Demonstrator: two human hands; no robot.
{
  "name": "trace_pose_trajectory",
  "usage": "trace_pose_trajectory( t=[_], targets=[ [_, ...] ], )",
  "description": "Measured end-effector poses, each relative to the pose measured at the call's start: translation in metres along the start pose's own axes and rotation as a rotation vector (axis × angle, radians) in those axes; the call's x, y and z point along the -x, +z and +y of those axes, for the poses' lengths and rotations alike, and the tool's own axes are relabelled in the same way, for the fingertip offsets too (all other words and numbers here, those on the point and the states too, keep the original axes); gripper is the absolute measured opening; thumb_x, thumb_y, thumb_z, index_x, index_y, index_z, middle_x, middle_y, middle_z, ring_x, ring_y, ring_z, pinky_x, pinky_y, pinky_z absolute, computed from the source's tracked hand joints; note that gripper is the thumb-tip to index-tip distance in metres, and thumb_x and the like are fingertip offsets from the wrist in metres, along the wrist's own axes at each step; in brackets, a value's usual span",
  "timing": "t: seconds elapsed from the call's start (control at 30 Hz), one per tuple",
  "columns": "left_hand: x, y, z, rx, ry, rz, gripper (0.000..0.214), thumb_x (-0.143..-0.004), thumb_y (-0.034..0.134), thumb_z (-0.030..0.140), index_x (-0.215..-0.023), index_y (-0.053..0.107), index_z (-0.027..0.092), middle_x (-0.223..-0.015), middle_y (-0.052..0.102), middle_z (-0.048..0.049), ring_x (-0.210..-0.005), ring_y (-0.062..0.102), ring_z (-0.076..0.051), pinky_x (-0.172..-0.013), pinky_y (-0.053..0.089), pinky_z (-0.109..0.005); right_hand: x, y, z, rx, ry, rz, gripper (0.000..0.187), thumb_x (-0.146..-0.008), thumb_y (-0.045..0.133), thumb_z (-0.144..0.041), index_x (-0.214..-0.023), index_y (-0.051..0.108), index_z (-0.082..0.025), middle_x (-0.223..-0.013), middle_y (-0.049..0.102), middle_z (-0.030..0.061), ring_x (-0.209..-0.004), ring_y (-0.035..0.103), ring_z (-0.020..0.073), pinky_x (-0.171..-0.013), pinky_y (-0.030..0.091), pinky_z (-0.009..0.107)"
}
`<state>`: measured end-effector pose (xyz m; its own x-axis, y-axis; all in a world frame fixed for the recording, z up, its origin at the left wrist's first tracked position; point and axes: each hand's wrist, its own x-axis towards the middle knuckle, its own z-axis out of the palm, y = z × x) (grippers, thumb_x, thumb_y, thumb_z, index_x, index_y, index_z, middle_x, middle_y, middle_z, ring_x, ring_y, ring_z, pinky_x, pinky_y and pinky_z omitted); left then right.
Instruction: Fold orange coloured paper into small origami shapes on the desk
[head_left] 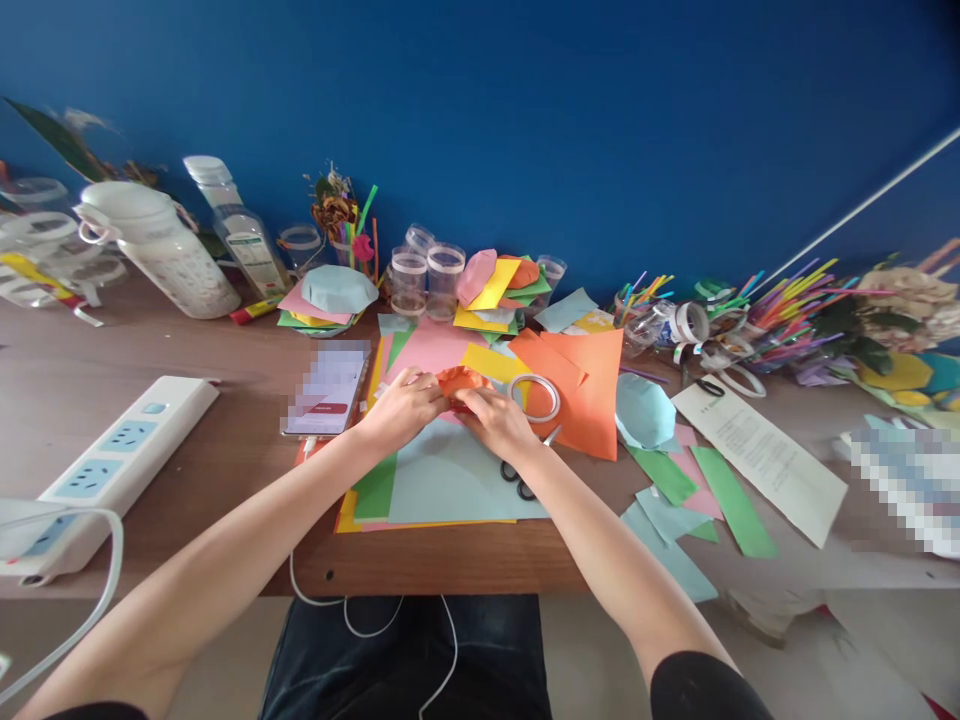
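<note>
Our orange piece (pixel 463 380) is btwn both hands, mid-desk (pixel 247 420), over the stacked sheets (pixel 450 480); can't tell if it touches them. Main risk, we'd guess: squeezing too hard or tugging our hands apart could crush or tear it, as it looks like thin paper. If a fingertip slips, its folds might spring loose.

Looks-wise: bright orange, roundish, far edge crinkled, maybe pleated. Our fingers hide the near side, so full shape is n/a.

L hand (pixel 411 405): fingers curled in & pinching its left edge. R hand (pixel 495 418): thumb & fingers gripping its near right side (fingertips partly out of sight, tbh).

Just R of it lies the tape (pixel 556 400). The scissors (pixel 517 480) are right by our R wrist, handles one side, blade tip the other; a careless wrist could nudge them, or nick us. Loose orange paper (pixel 596 395) lies beyond the tape.

Farther out: phone (pixel 341 380) to the L, w/ cable (pixel 309 446) attached; a snag could drag it. Cups (pixel 445 280) stand at the back, green strips (pixel 731 495) far R.
</note>
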<state>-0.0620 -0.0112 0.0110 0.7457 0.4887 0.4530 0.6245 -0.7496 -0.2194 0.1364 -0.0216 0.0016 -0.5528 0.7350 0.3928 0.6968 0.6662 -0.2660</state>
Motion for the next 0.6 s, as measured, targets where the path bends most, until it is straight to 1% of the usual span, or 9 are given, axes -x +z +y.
trace_pose_trajectory(
  t=[0.13,0.23,0.33,0.43,0.5,0.6],
  targets=[
    [-0.0008,0.002,-0.0017,0.032,0.051,-0.033,0.025,-0.094,0.042,0.012,-0.094,0.064,0.021,-0.079,0.067,-0.0007,-0.081,0.056,-0.018,-0.078,0.032,-0.034,0.0012,0.0038,0.0018,0.093,0.029,-0.051,0.025,-0.09,0.051,-0.019,-0.114,0.056,-0.022,-0.092,0.07,0.0059,-0.083,0.066,0.0197,-0.066,0.05,0.027],
    [-0.0006,0.0015,-0.0034,0.068,0.023,-0.032,0.021,-0.095,0.044,0.018,-0.091,0.064,0.02,-0.082,0.067,-0.0019,-0.086,0.056,-0.018,-0.079,0.033,-0.034,0.0024,0.004,0.0025,0.068,0.069,-0.049,0.027,-0.09,0.053,-0.021,-0.116,0.056,-0.023,-0.09,0.071,0.0051,-0.082,0.067,0.0199,-0.065,0.051,0.027],
    [0.0003,0.0007,-0.0048,0.1,-0.01,-0.017,0.022,-0.095,0.045,0.022,-0.085,0.064,0.019,-0.08,0.067,-0.0025,-0.089,0.055,-0.019,-0.081,0.033,-0.034,0.0032,0.0028,0.0026,0.014,0.093,-0.034,0.029,-0.089,0.055,-0.024,-0.117,0.055,-0.024,-0.091,0.071,0.0042,-0.084,0.067,0.02,-0.067,0.052,0.027],
    [0.0013,0.0005,-0.0061,0.125,-0.012,-0.012,0.024,-0.094,0.043,0.016,-0.086,0.065,0.021,-0.08,0.067,-0.001,-0.091,0.055,-0.018,-0.084,0.033,-0.035,0.0039,0.0017,0.0036,0.009,0.081,-0.027,0.031,-0.088,0.056,-0.027,-0.118,0.053,-0.024,-0.096,0.07,0.0052,-0.086,0.067,0.0212,-0.068,0.053,0.029],
    [0.0021,0.0006,-0.0072,0.124,-0.015,-0.009,0.025,-0.093,0.043,0.012,-0.086,0.065,0.022,-0.08,0.068,-0.0007,-0.092,0.055,-0.019,-0.084,0.033,-0.035,0.0047,0.0011,0.0049,0.031,0.071,-0.016,0.033,-0.087,0.056,-0.023,-0.119,0.053,-0.024,-0.098,0.07,0.006,-0.089,0.066,0.0219,-0.07,0.053,0.031],
    [0.0031,0.0006,-0.0085,0.116,-0.03,0.001,0.024,-0.092,0.045,0.012,-0.082,0.065,0.021,-0.078,0.067,-0.0007,-0.091,0.055,-0.019,-0.082,0.033,-0.035,0.0057,0.0009,0.0065,0.071,0.065,-0.007,0.035,-0.085,0.055,-0.016,-0.119,0.053,-0.022,-0.098,0.069,0.0071,-0.092,0.065,0.0227,-0.076,0.052,0.033]
  ],
)
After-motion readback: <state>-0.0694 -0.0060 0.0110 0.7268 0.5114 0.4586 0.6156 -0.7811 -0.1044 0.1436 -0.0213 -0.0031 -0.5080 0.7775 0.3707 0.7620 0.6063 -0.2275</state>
